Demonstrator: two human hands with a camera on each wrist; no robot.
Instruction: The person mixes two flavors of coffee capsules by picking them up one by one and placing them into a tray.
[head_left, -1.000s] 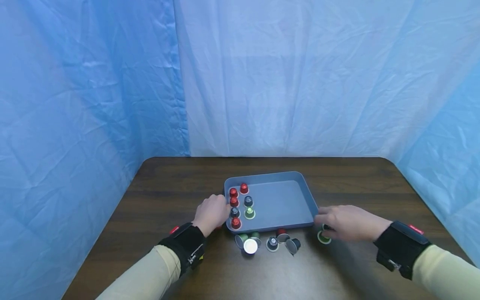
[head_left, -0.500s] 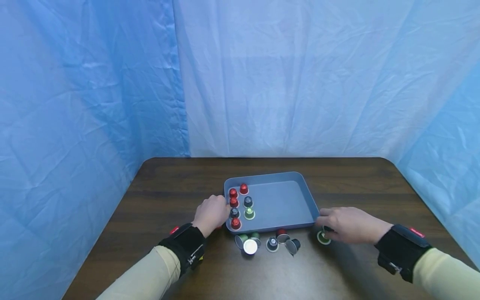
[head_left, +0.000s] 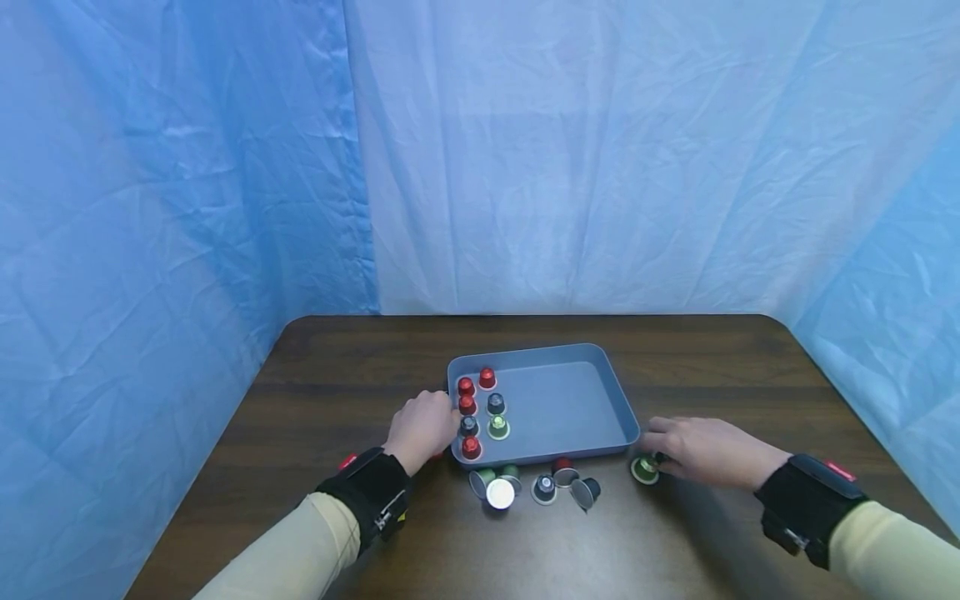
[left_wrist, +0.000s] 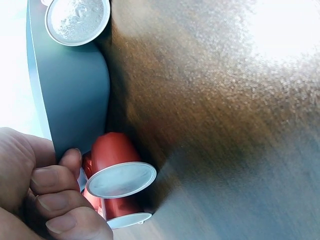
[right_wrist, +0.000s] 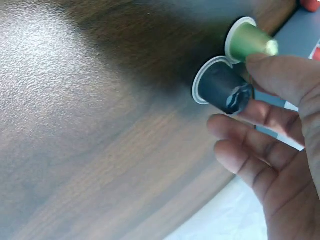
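Note:
My left hand [head_left: 423,425] grips the left rim of a blue-grey tray [head_left: 562,408], fingers curled at its edge in the left wrist view. Close by its fingertips, outside the tray, lie two red coffee capsules [left_wrist: 115,150] with silver lids. Off the tray's front right corner, my right hand [head_left: 697,450] pinches a black coffee capsule [right_wrist: 220,87] between thumb and index finger; the other fingers are loosely bent. A green capsule [right_wrist: 247,42] stands right beside the black one, near the thumb tip. Inside the tray, red, dark and green capsules stand in two columns at the left.
In front of the tray lie several loose capsules, among them an upturned one with a white lid [head_left: 500,493], an upright dark one [head_left: 544,488] and a tipped dark one [head_left: 586,492]. Blue sheets [head_left: 562,167] hang behind the dark wooden table [head_left: 360,358].
My right hand has shifted slightly right and away from the tray corner, showing more of the green capsule, which moved slightly left. The left hand stays on the rim.

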